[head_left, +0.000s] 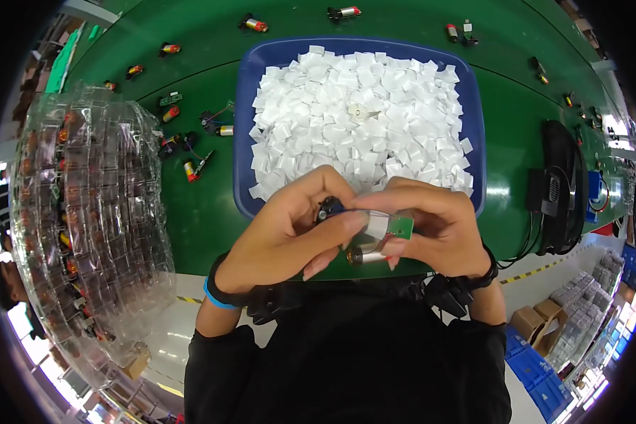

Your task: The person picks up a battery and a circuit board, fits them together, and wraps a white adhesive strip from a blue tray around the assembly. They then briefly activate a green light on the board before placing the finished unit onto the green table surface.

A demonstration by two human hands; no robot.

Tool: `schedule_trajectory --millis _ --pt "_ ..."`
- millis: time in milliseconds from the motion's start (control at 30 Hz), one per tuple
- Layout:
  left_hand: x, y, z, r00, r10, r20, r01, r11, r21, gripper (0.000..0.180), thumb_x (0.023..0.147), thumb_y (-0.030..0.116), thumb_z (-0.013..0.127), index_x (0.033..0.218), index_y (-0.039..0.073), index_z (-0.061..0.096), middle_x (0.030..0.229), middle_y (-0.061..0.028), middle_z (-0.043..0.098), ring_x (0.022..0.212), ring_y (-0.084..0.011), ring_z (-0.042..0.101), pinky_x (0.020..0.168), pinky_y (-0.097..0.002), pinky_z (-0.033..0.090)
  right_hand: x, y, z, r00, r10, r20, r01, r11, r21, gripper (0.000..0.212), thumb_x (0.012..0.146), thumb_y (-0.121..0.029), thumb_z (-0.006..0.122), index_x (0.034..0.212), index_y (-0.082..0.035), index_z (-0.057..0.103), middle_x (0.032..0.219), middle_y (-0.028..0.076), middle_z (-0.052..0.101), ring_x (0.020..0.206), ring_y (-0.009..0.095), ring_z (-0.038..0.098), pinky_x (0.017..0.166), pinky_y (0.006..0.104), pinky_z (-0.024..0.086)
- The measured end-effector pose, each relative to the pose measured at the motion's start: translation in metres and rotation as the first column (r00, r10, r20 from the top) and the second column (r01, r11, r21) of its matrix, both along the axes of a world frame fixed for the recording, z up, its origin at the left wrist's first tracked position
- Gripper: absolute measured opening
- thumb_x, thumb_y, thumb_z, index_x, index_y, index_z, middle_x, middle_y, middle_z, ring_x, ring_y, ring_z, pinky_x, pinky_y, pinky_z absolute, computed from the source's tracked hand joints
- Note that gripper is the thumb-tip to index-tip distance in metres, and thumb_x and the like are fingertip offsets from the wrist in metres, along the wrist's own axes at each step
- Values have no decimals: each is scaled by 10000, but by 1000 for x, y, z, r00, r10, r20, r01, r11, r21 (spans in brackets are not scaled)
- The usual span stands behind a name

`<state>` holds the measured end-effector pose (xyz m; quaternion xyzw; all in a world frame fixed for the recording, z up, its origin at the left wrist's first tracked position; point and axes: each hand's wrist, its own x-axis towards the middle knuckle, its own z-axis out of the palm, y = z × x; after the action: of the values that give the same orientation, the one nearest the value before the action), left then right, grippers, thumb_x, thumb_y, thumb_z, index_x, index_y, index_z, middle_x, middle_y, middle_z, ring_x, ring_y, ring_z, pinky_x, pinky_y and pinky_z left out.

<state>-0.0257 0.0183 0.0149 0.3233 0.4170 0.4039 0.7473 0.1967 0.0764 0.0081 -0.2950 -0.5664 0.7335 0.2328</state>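
Both my hands meet above the front edge of a blue tray (242, 141) full of small white square pieces (353, 134). Between them is a small electronic assembly with a green circuit board (401, 226), a silver cylindrical battery (364, 254) and a pale flat piece (378, 225). My left hand (290, 230) is closed on its left side, the thumb pressed to the pale piece, with a black part (329, 208) between the fingers. My right hand (438, 222) pinches the board and battery side. The fingers hide part of the assembly.
A clear plastic blister tray (92, 212) holding several battery assemblies stands at the left. Loose assemblies (193, 168) lie left of and behind the blue tray on the green table (505, 141). A black device (562, 187) with cables sits at the right.
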Motion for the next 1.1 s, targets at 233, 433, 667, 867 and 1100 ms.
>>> schedule_trajectory --millis 233,433,667,867,1100 --pt "11 -9 -9 922 121 -367 -28 968 247 120 970 64 612 993 23 502 833 -14 546 522 -11 431 456 -179 321 -2 -2 -13 989 -102 103 73 965 251 277 781 0 785 1043 6 694 1039 135 643 931 198 627 775 311 494" --pt "7 -13 -14 930 108 -352 -14 966 259 135 977 87 608 1042 13 516 889 -23 540 575 -16 440 471 -182 336 -5 5 -25 985 -4 -171 82 888 452 197 798 -41 794 901 -35 625 952 151 693 879 244 634 774 361 513" --pt "0 -15 4 995 63 71 -64 998 13 207 998 77 563 1179 -24 569 992 -71 578 710 -70 557 604 -227 516 -13 -19 -24 919 -152 -363 180 983 46 211 879 -100 735 917 -61 531 862 203 702 846 257 654 779 379 538" --pt "-16 -17 -5 966 -51 255 54 999 -3 329 983 33 569 1296 -61 541 1147 -160 614 846 -171 667 744 -312 619 -9 -23 -18 903 -243 -353 234 970 -68 229 908 -113 702 927 -62 480 875 239 697 766 225 659 707 352 556" --pt "-5 -22 -11 999 19 41 -20 1000 13 342 952 8 603 1277 -76 540 1160 -211 652 977 -233 687 750 -332 626 -12 -34 -8 926 -266 -270 246 964 -106 204 905 -39 682 946 -39 482 973 235 687 806 175 657 728 306 550"
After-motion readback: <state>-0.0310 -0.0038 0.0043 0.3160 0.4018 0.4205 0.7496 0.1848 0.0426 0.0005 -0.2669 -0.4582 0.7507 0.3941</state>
